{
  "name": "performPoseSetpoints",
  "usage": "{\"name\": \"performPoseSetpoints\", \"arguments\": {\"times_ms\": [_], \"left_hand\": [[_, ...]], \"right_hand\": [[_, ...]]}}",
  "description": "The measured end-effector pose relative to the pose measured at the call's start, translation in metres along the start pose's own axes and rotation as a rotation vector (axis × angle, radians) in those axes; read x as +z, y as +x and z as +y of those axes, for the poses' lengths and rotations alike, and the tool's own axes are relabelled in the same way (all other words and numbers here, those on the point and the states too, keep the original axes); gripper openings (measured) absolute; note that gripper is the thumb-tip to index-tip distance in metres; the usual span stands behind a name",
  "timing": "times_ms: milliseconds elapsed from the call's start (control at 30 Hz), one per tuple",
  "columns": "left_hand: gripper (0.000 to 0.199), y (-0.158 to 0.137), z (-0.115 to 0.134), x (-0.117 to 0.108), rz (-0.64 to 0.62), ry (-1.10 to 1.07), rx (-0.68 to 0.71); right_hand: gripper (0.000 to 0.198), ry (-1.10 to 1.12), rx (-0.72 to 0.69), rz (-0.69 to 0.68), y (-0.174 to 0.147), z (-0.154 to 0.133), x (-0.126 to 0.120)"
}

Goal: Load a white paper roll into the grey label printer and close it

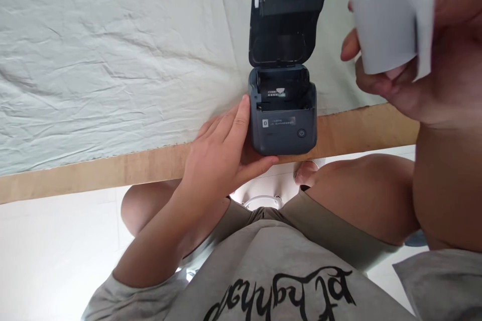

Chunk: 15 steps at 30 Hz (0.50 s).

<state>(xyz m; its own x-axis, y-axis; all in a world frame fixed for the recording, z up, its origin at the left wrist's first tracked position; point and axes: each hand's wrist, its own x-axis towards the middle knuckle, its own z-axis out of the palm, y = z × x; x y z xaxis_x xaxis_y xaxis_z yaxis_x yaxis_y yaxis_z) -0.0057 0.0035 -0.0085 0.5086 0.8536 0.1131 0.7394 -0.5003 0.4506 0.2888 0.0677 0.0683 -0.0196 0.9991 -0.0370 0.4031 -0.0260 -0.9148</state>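
A dark blue-grey label printer sits at the table's front edge with its black lid swung up and back. Inside, the roll compartment shows a small printed sticker and no roll. My left hand braces the printer, its fingers along the left side and its thumb under the front corner. Up at the right, my right hand is closed around a white paper roll, held in the air apart from the printer. A loose flap of the roll's paper hangs at its right side. The roll is slightly blurred.
A wrinkled pale green cloth covers the table, leaving a bare wooden strip along its front edge. My legs are below that edge, above a white floor.
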Motion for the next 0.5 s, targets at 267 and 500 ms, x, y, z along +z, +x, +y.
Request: {"name": "performPoseSetpoints", "arguments": {"times_ms": [267,500], "left_hand": [[0.105,0.001,0.003,0.004,0.005,0.034,-0.027],[0.104,0.002,0.002,0.001,0.010,0.023,-0.013]], "right_hand": [[0.049,-0.471,-0.197,-0.027,-0.020,0.048,-0.002],[0.050,-0.617,-0.266,0.059,-0.022,0.054,-0.003]]}}
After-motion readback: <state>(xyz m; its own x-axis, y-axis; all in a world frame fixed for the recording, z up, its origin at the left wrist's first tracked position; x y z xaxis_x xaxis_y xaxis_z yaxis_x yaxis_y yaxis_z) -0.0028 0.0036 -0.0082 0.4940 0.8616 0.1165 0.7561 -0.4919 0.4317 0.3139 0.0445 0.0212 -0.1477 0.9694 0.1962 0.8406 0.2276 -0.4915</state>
